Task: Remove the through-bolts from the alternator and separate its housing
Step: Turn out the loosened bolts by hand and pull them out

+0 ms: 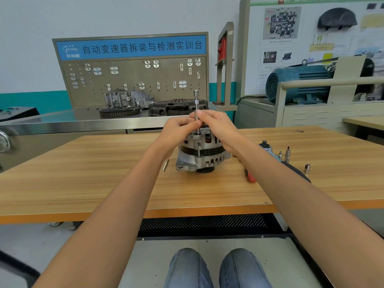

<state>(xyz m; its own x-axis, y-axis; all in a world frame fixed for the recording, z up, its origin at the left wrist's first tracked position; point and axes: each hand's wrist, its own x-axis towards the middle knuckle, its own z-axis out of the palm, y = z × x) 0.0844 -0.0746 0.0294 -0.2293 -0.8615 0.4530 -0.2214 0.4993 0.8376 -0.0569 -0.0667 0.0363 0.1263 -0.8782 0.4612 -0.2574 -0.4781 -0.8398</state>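
Head view shows the alternator (202, 152) standing pulley-down near the middle of the wooden table (83, 183). A slim extension bar (196, 109) rises upright from a bolt head on the near upper lug of the alternator. The left hand (178, 129) and right hand (216, 125) meet above the alternator, the fingertips of both pinching the bar's shank from either side.

The step in hand appears to be spinning a through-bolt (198, 151) out by finger; its shank shows below the lug, between the two housing halves. The next move likely calls for keeping the bar straight over the bolt while twirling, then lifting the bolt clear.

Left of the alternator lies a loose bolt (165, 165). Right of it lie a ratchet (270, 151), a red-handled tool (250, 176) and small sockets (307, 169). Nothing crowds the hands; how many bolts remain cannot be told.
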